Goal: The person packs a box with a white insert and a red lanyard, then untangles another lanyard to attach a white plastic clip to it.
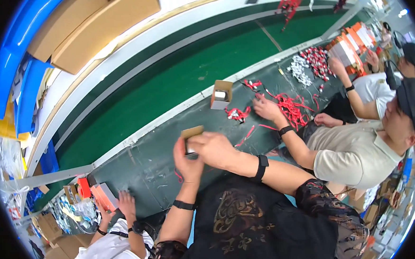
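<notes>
In front of me is a small cardboard box (192,131) with its brown flap raised, held by my left hand (189,165), whose fingers wrap round its side. My right hand (217,150) bends over the open top, its fingers close together at the mouth. Something white shows inside, but whatever those fingertips hold is hidden. A second open box (221,94), with a white item inside, stands farther off to the right. Close to it lie red cords (238,114) in a small bundle.
A green conveyor belt (176,79) runs beyond the dark worktable (149,180). On the right a co-worker's hand (268,109) is over piled red lanyards (292,110). At the left another co-worker's hands (126,203) are near an orange-and-white box (104,196). Cardboard boxes (106,29) sit on the far shelf.
</notes>
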A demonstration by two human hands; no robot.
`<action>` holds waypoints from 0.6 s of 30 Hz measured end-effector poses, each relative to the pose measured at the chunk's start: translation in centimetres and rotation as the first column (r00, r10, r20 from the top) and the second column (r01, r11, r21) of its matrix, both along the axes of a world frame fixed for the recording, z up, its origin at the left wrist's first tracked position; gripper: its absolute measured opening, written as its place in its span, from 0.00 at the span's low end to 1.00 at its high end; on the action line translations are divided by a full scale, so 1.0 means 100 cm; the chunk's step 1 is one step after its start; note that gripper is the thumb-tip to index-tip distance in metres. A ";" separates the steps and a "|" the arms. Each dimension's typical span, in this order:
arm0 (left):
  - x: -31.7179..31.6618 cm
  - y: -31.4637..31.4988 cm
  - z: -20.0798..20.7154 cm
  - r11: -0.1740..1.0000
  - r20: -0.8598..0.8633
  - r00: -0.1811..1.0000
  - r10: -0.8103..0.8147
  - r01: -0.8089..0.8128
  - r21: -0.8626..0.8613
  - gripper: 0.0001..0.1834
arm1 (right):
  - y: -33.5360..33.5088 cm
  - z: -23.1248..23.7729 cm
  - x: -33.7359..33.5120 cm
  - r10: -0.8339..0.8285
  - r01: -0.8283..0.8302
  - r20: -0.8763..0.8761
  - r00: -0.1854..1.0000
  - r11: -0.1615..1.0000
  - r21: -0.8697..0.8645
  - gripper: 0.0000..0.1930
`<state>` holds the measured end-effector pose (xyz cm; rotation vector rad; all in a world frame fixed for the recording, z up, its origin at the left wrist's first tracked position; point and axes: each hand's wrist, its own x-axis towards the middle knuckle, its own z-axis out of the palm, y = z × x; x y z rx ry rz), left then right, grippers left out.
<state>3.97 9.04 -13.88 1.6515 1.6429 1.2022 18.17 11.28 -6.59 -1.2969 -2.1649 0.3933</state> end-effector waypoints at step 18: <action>-0.189 0.019 -0.085 0.782 0.214 0.757 0.618 -0.619 -0.072 0.40 | -0.089 -0.112 0.097 -0.119 0.110 0.039 0.992 0.679 -0.726 0.12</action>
